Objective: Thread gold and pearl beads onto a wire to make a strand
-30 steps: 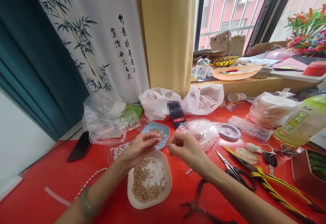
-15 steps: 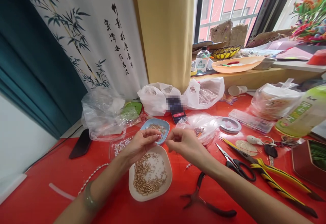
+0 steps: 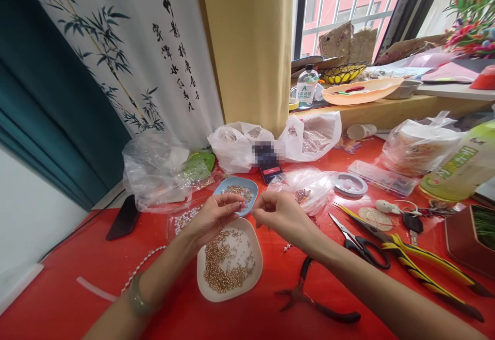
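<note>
My left hand (image 3: pixel 216 215) is closed in a pinch, with small shiny beads (image 3: pixel 244 204) showing at its fingertips. Just to its right, my right hand (image 3: pixel 279 213) is also pinched, its fingers curled; whatever lies between them is too small to make out. A narrow gap separates the two hands. Below them sits a white dish (image 3: pixel 255 278) of small gold beads (image 3: pixel 220 268). Behind the hands stands a blue dish (image 3: pixel 252 188) holding mixed beads. A tray of pearl-like beads (image 3: pixel 184 220) is partly hidden by my left hand.
Black-handled pliers (image 3: pixel 299 293), scissors (image 3: pixel 359 244) and large yellow-black pliers (image 3: pixel 410 257) lie on the right. A beaded string (image 3: pixel 143 265) and a dark phone (image 3: pixel 122 217) are on the left. Plastic bags (image 3: pixel 154 172) and another phone (image 3: pixel 269 168) are at the back.
Both hands keep nearly the same pinched pose, with the right hand's fingers shifting only slightly. The whole view has moved a little; the dishes and tools stay put.
</note>
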{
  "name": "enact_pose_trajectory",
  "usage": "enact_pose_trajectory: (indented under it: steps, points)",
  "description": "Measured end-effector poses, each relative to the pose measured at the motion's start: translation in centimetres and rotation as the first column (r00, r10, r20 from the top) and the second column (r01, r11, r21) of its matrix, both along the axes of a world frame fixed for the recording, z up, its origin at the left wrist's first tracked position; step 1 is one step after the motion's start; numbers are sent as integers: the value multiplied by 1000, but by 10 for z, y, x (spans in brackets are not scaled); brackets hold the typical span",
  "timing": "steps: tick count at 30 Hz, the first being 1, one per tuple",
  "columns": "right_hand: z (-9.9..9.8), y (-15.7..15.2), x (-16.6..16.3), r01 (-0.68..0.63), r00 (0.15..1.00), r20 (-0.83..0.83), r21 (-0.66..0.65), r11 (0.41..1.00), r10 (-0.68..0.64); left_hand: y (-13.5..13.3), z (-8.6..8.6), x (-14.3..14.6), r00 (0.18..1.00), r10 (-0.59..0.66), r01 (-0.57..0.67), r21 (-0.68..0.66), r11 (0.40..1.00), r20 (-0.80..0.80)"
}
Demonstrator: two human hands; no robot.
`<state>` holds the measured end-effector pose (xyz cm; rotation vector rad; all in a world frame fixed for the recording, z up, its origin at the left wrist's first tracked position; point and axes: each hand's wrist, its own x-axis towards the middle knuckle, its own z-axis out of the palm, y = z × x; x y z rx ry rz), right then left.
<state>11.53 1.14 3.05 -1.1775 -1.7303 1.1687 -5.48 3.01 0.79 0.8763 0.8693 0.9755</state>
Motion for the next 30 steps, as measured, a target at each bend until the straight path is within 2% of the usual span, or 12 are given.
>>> enact_pose_trajectory:
  steps: [5,13,17,21,26,28,30]
  points:
    - [0,0,0,-3,1000,15,-16,1000,3,1,0,-1,1000,-6,6,23,1000,-18]
    - [0,1,1,-9,999,44,15,1000,8,-1,2,-1,988,-5,19,88,996,-152]
    - [-8,4,0,-70,997,14,21,997,70,-2,2,0,955,40,27,220,975,-295]
    - [-16,9,-2,-142,978,-152,6,990,142,-4,6,-1,889,104,83,381,921,-446]
    - [-15,11,0,-163,963,-213,39,986,168,-2,16,-10,808,172,118,442,889,-564]
    - [-12,11,2,-149,965,-212,55,987,157,-1,18,-16,739,148,211,434,876,-657]
    - [-8,12,4,-123,968,-213,53,991,131,-1,17,-20,624,101,358,399,844,-774]
